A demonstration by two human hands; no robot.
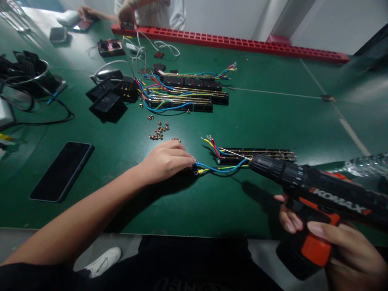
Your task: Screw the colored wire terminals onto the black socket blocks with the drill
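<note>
Drill [291, 173] sat in my R hand [342, 242], fingers wrapped round the handle, so that grip was closed on it. L hand [163, 161] was nearly closed, fingertips down by the end of the blue wire [224, 171], over a small dark part [190, 169]; whether they pinched the wire or only pressed it, I couldn't tell. A yellow lug [201, 171] lay just beside the fingertips.

The bit [236, 153] pointed L, approx. across the black strip [257, 154] w/ brass-coloured rails; contact unclear. To do it well, I reckoned, the bit needed to be square to any screw head, w/ light pressure, slow speed, & L fingertips well clear of the tip; a slanted bit could slip. Wire ends wanted to lie flat & untwisted.

Further out, small screws [159, 130] lay loose beyond the L hand, w/ wired strips [182, 95] past them & black boxes [107, 106] beside those. Phone [62, 171] lay on the L side of the green table [224, 210]. A co-worker's hand [126, 16] was at the far edge, by the red rail [230, 43].
</note>
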